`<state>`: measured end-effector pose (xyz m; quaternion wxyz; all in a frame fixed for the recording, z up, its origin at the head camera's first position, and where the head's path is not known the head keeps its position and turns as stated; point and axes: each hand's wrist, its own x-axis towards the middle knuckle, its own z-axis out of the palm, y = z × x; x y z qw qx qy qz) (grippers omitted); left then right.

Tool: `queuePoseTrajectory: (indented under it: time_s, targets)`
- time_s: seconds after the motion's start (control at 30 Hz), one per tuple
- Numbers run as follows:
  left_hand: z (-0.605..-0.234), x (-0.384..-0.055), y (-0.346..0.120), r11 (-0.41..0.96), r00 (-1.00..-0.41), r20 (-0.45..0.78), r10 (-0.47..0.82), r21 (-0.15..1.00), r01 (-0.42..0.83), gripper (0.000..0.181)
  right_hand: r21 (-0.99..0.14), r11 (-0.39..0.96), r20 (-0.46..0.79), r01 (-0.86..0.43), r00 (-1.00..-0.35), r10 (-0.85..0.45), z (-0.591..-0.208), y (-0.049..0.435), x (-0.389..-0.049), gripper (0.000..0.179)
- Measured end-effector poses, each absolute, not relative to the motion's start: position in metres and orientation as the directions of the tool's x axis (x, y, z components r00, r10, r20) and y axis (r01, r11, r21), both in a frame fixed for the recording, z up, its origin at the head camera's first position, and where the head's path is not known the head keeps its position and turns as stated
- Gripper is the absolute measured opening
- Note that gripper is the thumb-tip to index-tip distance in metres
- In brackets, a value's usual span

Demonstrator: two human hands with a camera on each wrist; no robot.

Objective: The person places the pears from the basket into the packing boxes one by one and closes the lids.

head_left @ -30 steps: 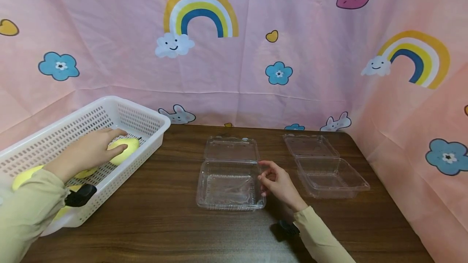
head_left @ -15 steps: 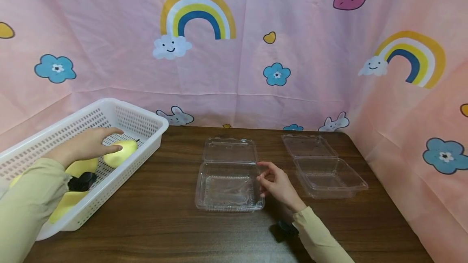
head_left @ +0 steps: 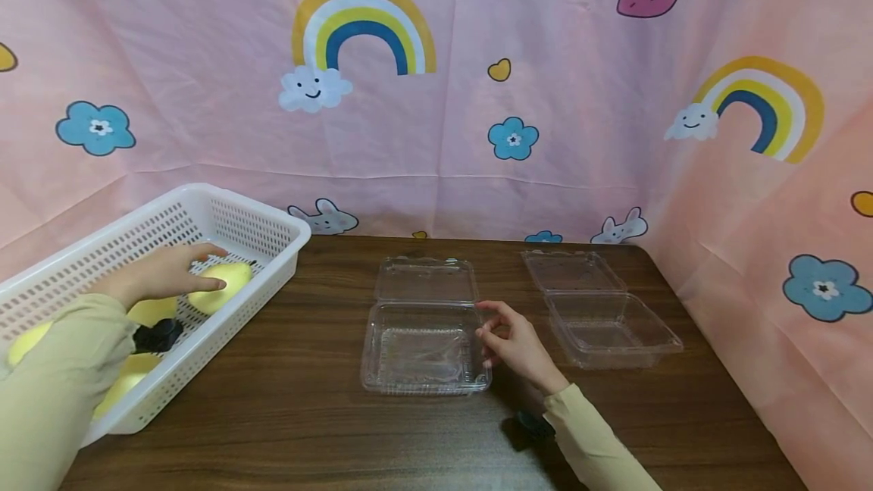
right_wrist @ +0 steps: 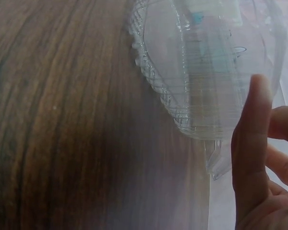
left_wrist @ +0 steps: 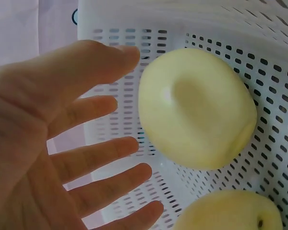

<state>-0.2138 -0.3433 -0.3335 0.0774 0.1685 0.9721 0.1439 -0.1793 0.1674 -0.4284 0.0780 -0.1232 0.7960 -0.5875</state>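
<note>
A right hand (head_left: 518, 345), fingers bent, is at the side of an opened clear plastic box (head_left: 426, 351); pinching, cannot tell. Farther, a left hand (head_left: 164, 271), fingers spread, is just beside a round pale-yellow fruit (head_left: 225, 286) in a white perforated plastic basket (head_left: 251, 226).

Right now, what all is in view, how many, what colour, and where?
Basket: 1, white, table's left
Round fruit: at least 4, yellow, in the basket
Open containers: 2, clear, mid-table and to the right
Table: 1, brown, beneath these
Printed cloth: at least 1, pink, behind and right
Wrist devices: 2, black, one per wrist
Sleeves: 2, pale green, both arms
Left hand: 1, bare, beside a fruit
Right hand: 1, bare, at middle container's right edge
</note>
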Motion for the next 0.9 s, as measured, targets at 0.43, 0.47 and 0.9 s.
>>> queuePoseTrajectory:
  time_s: [0.43, 0.47, 0.9]
  targets:
    - [-0.352, -0.224, -0.351, 0.829, -0.934, -0.099, 0.344, 0.499, 0.252, 0.062, -0.956, 0.276, 0.015, -0.100, -0.955, -0.298, -0.427, 0.167, -0.180, 0.045]
    - [-0.354, -0.224, -0.352, 0.822, -0.933, -0.098, 0.347, 0.511, 0.252, 0.062, -0.956, 0.277, 0.013, -0.099, -0.955, -0.297, -0.427, 0.167, -0.180, 0.045]
    - [-0.372, -0.226, -0.359, 0.753, -0.929, -0.184, 0.320, 0.645, 0.131, 0.069, -0.955, 0.276, 0.019, -0.112, -0.947, -0.321, -0.432, 0.169, -0.181, 0.045]
